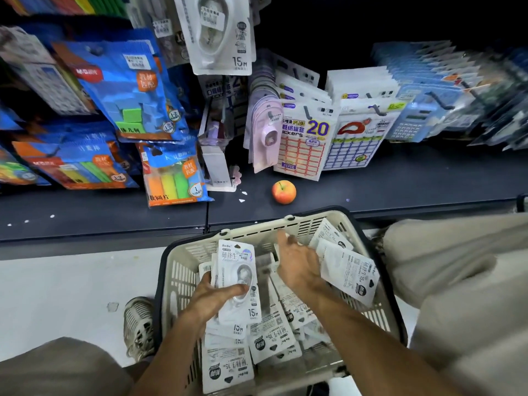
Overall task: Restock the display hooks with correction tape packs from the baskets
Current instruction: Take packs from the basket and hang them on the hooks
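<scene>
The basket (pixel 183 270) sits on the floor just in front of the dark shelf (pixel 400 181), between the person's knees, likely so both hands can reach in while the hooks stay within an upward reach. Beyond the basket, above the shelf, a correction tape pack (pixel 220 32) already hangs on a hook, showing where the stock belongs; the hook itself is hidden behind the card. Sticker sheets (pixel 303 144) hang behind the basket's far rim, and an apple (pixel 284 191) lies on the shelf just past that rim. Inside the basket, loose packs (pixel 350 274) lie jumbled, many face down. The left hand (pixel 213 297) holds a small stack of packs (pixel 237 278) upright and face up over the basket's left half, its grip closed with the thumb across the front pack; this looks like gathering and squaring several for hanging together. The right hand (pixel 297 264) hovers over the basket's middle, its grip open and holding nothing, fingers pointing toward the far rim, just left of the loose packs against the right wall.
</scene>
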The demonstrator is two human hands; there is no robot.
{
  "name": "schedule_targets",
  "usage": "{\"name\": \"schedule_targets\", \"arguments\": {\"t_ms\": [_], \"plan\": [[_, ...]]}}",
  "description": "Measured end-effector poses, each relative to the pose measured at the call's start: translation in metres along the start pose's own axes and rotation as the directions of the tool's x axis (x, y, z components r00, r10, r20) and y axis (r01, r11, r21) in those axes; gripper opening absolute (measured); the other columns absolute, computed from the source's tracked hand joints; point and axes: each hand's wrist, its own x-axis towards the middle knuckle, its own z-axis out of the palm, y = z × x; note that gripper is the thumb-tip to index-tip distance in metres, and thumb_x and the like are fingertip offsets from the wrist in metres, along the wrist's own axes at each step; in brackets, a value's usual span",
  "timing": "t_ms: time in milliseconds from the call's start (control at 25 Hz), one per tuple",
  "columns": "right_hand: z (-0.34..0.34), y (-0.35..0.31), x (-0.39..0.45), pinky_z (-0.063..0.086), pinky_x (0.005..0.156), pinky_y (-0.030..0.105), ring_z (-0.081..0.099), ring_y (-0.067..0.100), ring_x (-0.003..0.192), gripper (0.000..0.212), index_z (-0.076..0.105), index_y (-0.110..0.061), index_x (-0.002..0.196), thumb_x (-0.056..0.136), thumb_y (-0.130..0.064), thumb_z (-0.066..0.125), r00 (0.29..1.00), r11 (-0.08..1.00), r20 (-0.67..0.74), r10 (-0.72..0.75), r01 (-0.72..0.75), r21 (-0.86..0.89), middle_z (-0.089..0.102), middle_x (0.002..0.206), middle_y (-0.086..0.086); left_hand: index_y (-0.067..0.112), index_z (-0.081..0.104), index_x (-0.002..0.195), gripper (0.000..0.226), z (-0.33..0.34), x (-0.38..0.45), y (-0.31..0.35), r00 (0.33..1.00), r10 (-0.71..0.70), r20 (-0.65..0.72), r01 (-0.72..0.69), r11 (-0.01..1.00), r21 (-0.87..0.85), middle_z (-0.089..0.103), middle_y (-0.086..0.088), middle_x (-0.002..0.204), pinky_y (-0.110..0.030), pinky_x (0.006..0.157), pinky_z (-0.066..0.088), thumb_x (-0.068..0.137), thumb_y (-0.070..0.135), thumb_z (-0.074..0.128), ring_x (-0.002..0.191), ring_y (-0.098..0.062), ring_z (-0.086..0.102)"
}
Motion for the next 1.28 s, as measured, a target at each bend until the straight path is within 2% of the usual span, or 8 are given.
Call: {"name": "schedule_targets", "arguments": {"t_ms": [120,240,320,480,640,840,1160,1280], "plan": [[-0.021,0.035,-0.005,0.051,0.071,0.034,0.063,0.024,0.089,0.050,0.043,-0.022,0.135,0.090,-0.008,0.060,0.965,0.974,0.166,0.201,-0.215,0.072,0.061,0.105,0.004,0.022,0.044,0.142,0.096,0.001,-0.004,0.002,1.000,0.022,0.011,-0.022,1.000,0.018,0.066,0.001,0.120,-0.046,0.103,0.047,0.061,0.036,0.095,0.115,-0.026,0.060],[-0.042,0.057,-0.020,0.050,0.072,0.028,0.056,0.015,0.074,0.013,0.064,-0.016,0.106,0.094,-0.020,0.064,0.918,0.939,0.263,0.298,-0.331,0.089,0.065,0.087,-0.003,0.020,0.041,0.145,0.099,0.001,-0.013,0.008,0.998,0.063,0.027,-0.063,0.998,-0.011,0.065,-0.005,0.129,-0.048,0.106,0.047,0.063,0.032,0.095,0.118,-0.028,0.061],[-0.065,0.052,-0.019,0.055,0.086,0.032,0.064,0.021,0.086,0.018,0.068,-0.013,0.106,0.091,-0.008,0.061,0.939,0.969,0.269,0.216,-0.240,0.058,0.071,0.101,0.003,0.024,0.047,0.135,0.085,-0.001,-0.025,0.019,0.992,0.116,0.039,-0.114,0.992,-0.047,0.069,0.005,0.113,-0.042,0.097,0.052,0.065,0.026,0.094,0.105,-0.020,0.065],[-0.164,0.047,-0.006,0.055,0.063,0.024,0.065,0.019,0.090,0.033,0.068,-0.021,0.115,0.085,-0.007,0.070,0.934,0.978,0.346,-0.086,0.013,0.208,0.063,0.105,-0.005,0.041,0.054,0.125,0.079,-0.013,-0.059,0.065,0.952,0.302,0.054,-0.292,0.946,-0.138,0.075,0.012,0.110,-0.036,0.094,0.054,0.059,0.029,0.096,0.102,-0.012,0.071],[-0.269,0.058,-0.018,0.048,0.052,0.014,0.066,0.001,0.061,0.019,0.072,-0.017,0.097,0.088,0.000,0.073,0.986,0.678,0.021,-0.166,0.099,0.729,0.075,0.079,-0.005,0.034,0.062,0.119,0.087,-0.040,-0.100,0.146,0.849,0.526,-0.043,-0.513,0.804,-0.302,0.080,0.006,0.103,-0.025,0.070,0.061,0.038,0.038,0.094,0.091,-0.015,0.077],[-0.306,0.017,-0.016,0.053,0.048,0.024,0.068,0.015,0.063,0.008,0.058,-0.012,0.104,0.098,-0.007,0.060,0.956,0.255,-0.264,-0.125,0.288,0.923,0.076,0.079,0.006,0.034,0.062,0.116,0.083,-0.093,-0.163,0.264,0.657,0.742,-0.134,-0.747,0.616,-0.249,0.079,0.007,0.103,-0.029,0.077,0.058,0.038,0.039,0.092,0.092,-0.014,0.077],[-0.325,-0.072,-0.003,0.044,0.039,0.027,0.059,0.014,0.051,0.005,0.058,-0.013,0.098,0.096,-0.014,0.062,0.920,0.246,-0.368,0.130,0.330,0.911,0.066,0.083,0.010,0.026,0.064,0.124,0.089,-0.120,-0.190,0.293,0.652,0.720,-0.237,-0.738,0.530,-0.419,0.079,-0.006,0.107,-0.040,0.069,0.063,0.039,0.032,0.092,0.090,-0.028,0.078],[-0.307,-0.078,-0.010,0.047,0.049,0.034,0.063,0.017,0.055,0.009,0.060,-0.030,0.096,0.094,-0.021,0.061,0.912,0.205,-0.388,0.135,0.358,0.911,0.074,0.082,0.002,0.024,0.065,0.125,0.088,-0.115,-0.190,0.297,0.650,0.729,-0.214,-0.718,0.497,-0.487,0.079,-0.008,0.108,-0.037,0.063,0.062,0.041,0.031,0.092,0.090,-0.028,0.078]]}}
